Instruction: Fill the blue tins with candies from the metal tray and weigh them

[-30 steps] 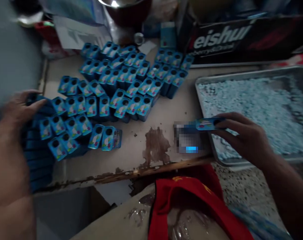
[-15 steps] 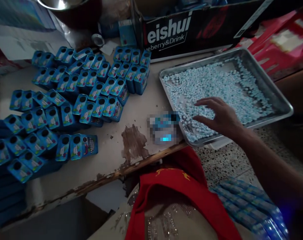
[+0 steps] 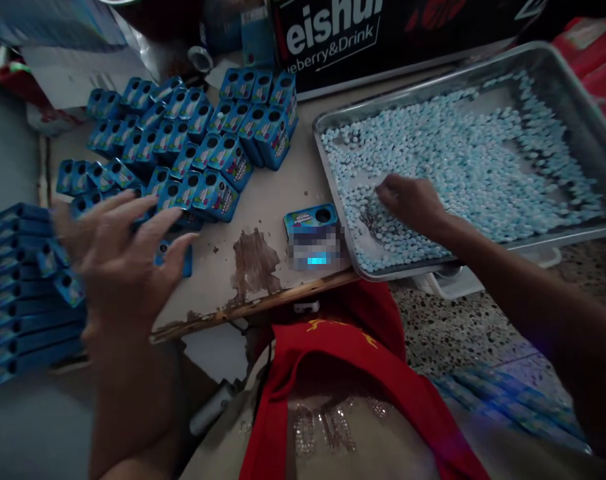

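My right hand [image 3: 407,203] is in the metal tray [image 3: 333,190], its fingers gathered together against a layer of small pale-blue candies [image 3: 463,160]. What sits inside those fingers is hidden. On the left, my left hand [image 3: 125,257] hovers with fingers spread above the small blue candy boxes [image 3: 225,167], holding nothing. These boxes stand upright in rows, each with a dark round hole on top. One blue box [image 3: 310,217] stands apart beside the tray, its lower part blurred by pixelation.
Stacked long blue packs [image 3: 33,320] fill the left edge. A black printed carton [image 3: 343,47] stands behind the tray. The worn wooden table edge [image 3: 283,293] runs in front of me, and more blue packs [image 3: 503,400] lie low at right.
My left hand has come into view over the boxes. My right hand has gone from open above the tray to closed among the candies. The view has shifted slightly.
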Demonstrator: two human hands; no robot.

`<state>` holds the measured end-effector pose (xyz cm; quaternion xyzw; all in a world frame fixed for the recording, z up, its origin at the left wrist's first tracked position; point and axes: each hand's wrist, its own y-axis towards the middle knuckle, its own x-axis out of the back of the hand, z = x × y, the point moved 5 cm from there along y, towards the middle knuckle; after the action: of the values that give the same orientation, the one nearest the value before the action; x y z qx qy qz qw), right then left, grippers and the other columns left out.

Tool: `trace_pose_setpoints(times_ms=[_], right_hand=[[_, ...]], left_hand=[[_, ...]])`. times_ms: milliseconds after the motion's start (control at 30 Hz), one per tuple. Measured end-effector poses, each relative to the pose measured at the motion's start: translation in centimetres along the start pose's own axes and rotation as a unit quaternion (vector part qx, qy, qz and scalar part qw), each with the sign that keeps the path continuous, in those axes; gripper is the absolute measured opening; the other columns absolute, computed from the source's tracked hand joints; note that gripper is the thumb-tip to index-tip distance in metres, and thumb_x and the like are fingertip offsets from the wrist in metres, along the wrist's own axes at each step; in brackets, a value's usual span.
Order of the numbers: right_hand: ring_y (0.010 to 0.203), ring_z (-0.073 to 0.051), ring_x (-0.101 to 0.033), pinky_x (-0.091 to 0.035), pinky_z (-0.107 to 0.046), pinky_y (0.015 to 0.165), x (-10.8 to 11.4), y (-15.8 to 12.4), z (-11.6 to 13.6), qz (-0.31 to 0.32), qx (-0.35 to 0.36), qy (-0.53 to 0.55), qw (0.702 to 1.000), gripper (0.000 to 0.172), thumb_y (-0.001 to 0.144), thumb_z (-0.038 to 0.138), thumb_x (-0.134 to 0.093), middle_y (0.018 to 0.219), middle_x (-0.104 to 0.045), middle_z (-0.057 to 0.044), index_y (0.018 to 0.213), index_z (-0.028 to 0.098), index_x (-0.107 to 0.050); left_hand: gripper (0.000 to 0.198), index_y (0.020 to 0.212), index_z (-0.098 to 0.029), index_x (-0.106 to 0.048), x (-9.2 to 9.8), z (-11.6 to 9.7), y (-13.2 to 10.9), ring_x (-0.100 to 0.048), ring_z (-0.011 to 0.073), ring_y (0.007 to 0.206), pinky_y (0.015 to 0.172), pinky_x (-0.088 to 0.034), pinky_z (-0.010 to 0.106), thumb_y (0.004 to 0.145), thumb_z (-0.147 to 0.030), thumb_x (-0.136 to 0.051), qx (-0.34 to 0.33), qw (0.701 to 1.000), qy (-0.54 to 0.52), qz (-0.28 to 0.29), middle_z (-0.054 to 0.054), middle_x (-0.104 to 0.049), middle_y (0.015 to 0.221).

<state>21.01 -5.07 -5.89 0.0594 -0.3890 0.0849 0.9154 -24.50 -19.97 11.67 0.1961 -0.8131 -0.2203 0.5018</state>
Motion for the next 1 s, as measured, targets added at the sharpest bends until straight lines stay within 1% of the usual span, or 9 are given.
trace_pose_setpoints(times_ms=[100, 167, 267, 367, 467, 600, 700, 867, 1000], right_hand=[[0.065, -0.020, -0.050, -0.046, -0.037, 0.068, 1.1, 0.3, -1.9, -0.019, -0.078, 0.197, 0.977, 0.038, 0.104, 0.056, -0.053, 0.065, -0.057, -0.001, 0.076, 0.030, -0.054], [0.064, -0.018, -0.044, -0.040, -0.037, 0.065, 1.3, 0.4, -2.7, 0.019, -0.095, 0.296, 0.950, 0.038, 0.105, 0.057, -0.043, 0.070, -0.058, -0.002, 0.079, 0.031, -0.052], [0.069, -0.019, -0.046, -0.036, -0.036, 0.064, 1.5, -0.1, -3.0, 0.041, -0.070, 0.342, 0.936, 0.040, 0.102, 0.062, -0.040, 0.081, -0.061, -0.004, 0.082, 0.030, -0.054], [0.078, -0.022, -0.054, -0.039, -0.034, 0.065, 1.1, -0.9, -2.0, 0.040, -0.025, 0.363, 0.931, 0.051, 0.099, 0.074, -0.045, 0.091, -0.066, -0.008, 0.087, 0.028, -0.063], [0.082, -0.025, -0.058, -0.042, -0.036, 0.064, 1.1, -1.1, 0.0, 0.040, -0.003, 0.404, 0.914, 0.052, 0.099, 0.076, -0.050, 0.096, -0.070, -0.012, 0.091, 0.028, -0.069], [0.088, -0.027, -0.062, -0.049, -0.038, 0.063, 3.8, -0.2, 3.7, -0.022, -0.018, 0.468, 0.883, 0.043, 0.098, 0.074, -0.055, 0.107, -0.075, -0.013, 0.092, 0.032, -0.066], [0.094, -0.027, -0.065, -0.054, -0.039, 0.065, 6.3, 0.6, 5.8, -0.095, -0.039, 0.504, 0.858, 0.039, 0.098, 0.072, -0.055, 0.110, -0.074, -0.009, 0.094, 0.034, -0.061], [0.094, -0.026, -0.066, -0.051, -0.038, 0.066, 7.2, 1.5, 6.1, -0.117, -0.062, 0.486, 0.864, 0.034, 0.098, 0.067, -0.050, 0.112, -0.071, -0.008, 0.098, 0.032, -0.053], [0.094, -0.028, -0.066, -0.053, -0.042, 0.069, 6.8, 1.1, 6.2, -0.145, -0.077, 0.453, 0.876, 0.042, 0.101, 0.075, -0.048, 0.101, -0.070, -0.008, 0.099, 0.034, -0.058]], left_hand=[[0.047, 0.129, -0.042, -0.083, -5.0, -3.1, -1.9, -0.078, 0.0363, 0.128, 0.130, -0.049, 0.062, 0.084, -0.042, -0.096, -0.096, 0.994, -0.001, 0.045, 0.002, -0.085, 0.128], [0.065, 0.147, -0.036, -0.072, -8.8, -4.2, -3.1, -0.077, 0.0331, 0.129, 0.118, -0.060, 0.053, 0.088, -0.045, -0.096, -0.059, 0.993, -0.067, 0.083, 0.007, -0.082, 0.136], [0.091, 0.160, -0.030, -0.055, -14.8, -5.5, -4.4, -0.075, 0.0317, 0.134, 0.109, -0.065, 0.046, 0.084, -0.053, -0.099, 0.022, 0.974, -0.165, 0.151, 0.014, -0.075, 0.148], [0.065, 0.144, -0.026, -0.066, -18.6, -7.2, -4.6, -0.081, 0.0270, 0.118, 0.098, -0.067, 0.037, 0.089, -0.044, -0.096, 0.057, 0.954, -0.212, 0.203, 0.010, -0.081, 0.132], [0.044, 0.130, -0.025, -0.073, -18.7, -9.6, -2.9, -0.081, 0.0229, 0.101, 0.090, -0.066, 0.032, 0.092, -0.036, -0.093, 0.055, 0.955, -0.217, 0.196, 0.004, -0.083, 0.115], [0.042, 0.126, -0.025, -0.075, -17.5, -14.5, 0.2, -0.080, 0.0254, 0.109, 0.099, -0.065, 0.036, 0.090, -0.037, -0.094, -0.023, 0.964, -0.195, 0.178, 0.005, -0.083, 0.120], [0.040, 0.123, -0.025, -0.076, -18.6, -17.5, 1.3, -0.080, 0.0269, 0.112, 0.105, -0.064, 0.039, 0.089, -0.033, -0.095, -0.068, 0.959, -0.202, 0.189, 0.006, -0.084, 0.123], [0.042, 0.122, -0.027, -0.077, -21.8, -19.2, 1.3, -0.082, 0.0270, 0.111, 0.104, -0.065, 0.040, 0.087, -0.035, -0.097, -0.070, 0.952, -0.222, 0.201, 0.006, -0.085, 0.122], [0.042, 0.123, -0.025, -0.077, -22.9, -19.8, 1.0, -0.082, 0.0266, 0.108, 0.100, -0.066, 0.040, 0.087, -0.034, -0.097, -0.067, 0.948, -0.230, 0.210, 0.006, -0.085, 0.120]])
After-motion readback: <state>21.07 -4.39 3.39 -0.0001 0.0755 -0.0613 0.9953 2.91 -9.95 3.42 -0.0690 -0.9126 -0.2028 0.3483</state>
